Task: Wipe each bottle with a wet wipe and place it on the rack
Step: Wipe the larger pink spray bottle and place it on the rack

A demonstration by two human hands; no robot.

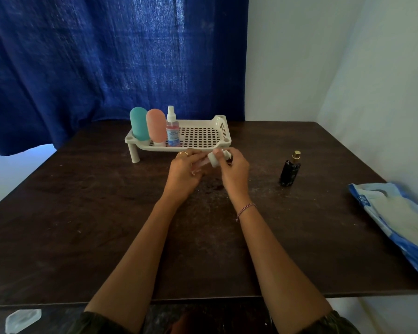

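A cream perforated rack (203,136) stands on short legs at the back of the dark table (82,225). On its left end stand a teal bottle (138,126), a pink bottle (156,127) and a clear spray bottle (172,127) with pink liquid. Just in front of the rack, my left hand (182,175) grips a small bottle (200,165) that is mostly hidden by my fingers. My right hand (234,173) pinches a white wet wipe (214,159) against that bottle's end. A dark perfume bottle (289,171) with a gold top stands alone to the right.
A blue and white pack of wet wipes (396,220) lies at the table's right edge. A blue curtain (106,63) hangs behind the table, with a pale wall to the right. A crumpled clear wrapper (22,320) lies below the table's front edge at the left.
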